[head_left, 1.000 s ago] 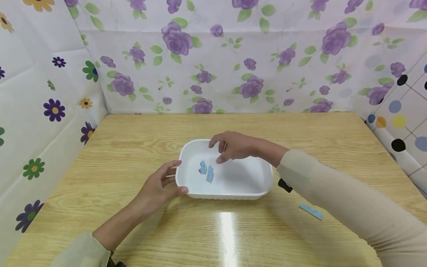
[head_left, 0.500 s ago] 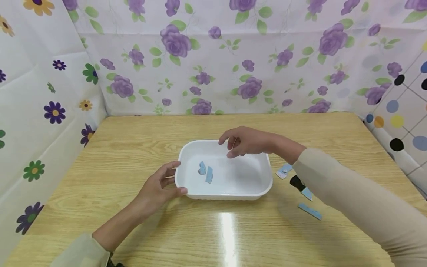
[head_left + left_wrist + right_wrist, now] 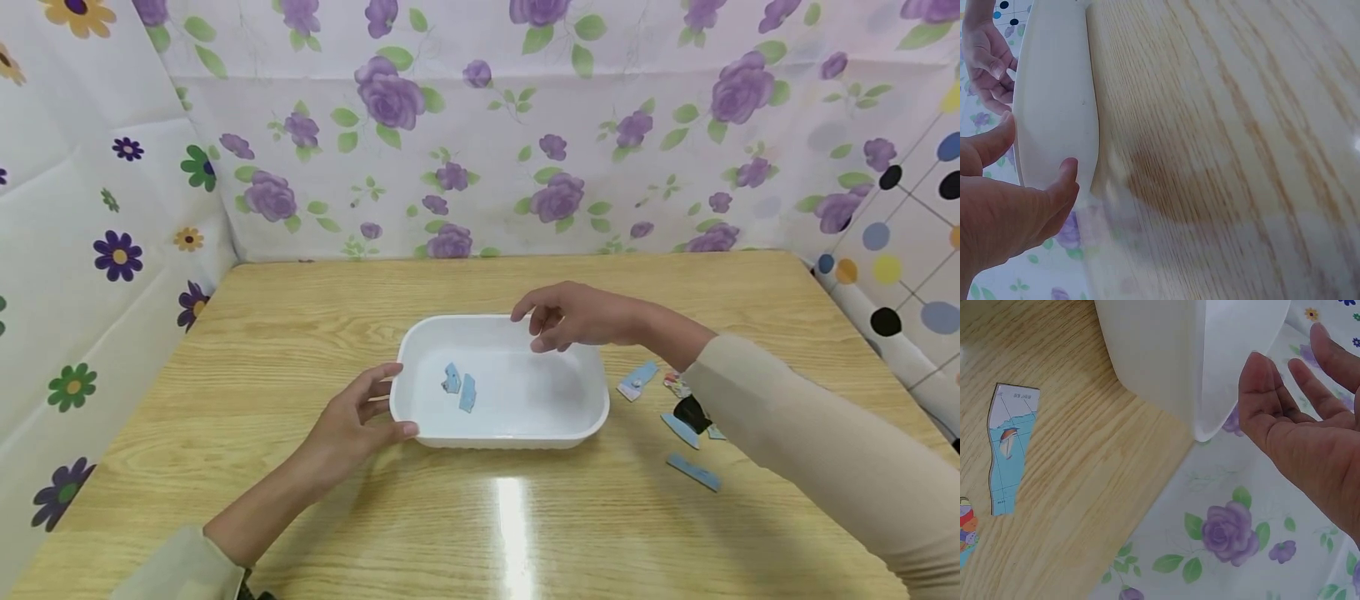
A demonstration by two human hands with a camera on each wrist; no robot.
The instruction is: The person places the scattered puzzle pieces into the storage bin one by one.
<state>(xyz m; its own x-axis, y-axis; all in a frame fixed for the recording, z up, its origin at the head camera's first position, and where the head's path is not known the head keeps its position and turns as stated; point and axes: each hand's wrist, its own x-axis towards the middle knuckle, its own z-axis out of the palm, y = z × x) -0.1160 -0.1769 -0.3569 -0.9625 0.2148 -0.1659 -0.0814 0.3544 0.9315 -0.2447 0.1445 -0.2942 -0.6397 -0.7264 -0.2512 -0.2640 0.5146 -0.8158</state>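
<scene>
Although the sailboat piece [image 3: 1011, 450] bears tiny print [image 3: 1024, 396], it's illegible.

White basin [image 3: 517, 437] — pale-blue pieces [image 3: 467, 392]

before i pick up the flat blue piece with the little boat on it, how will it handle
The boat piece has crisp, flat edges, so it's probably stiff rather than floppy. It looks thin, so likely light. Lying flat on the table, it would probably slide rather than roll, and its low edge may be fiddly to pinch.
</scene>
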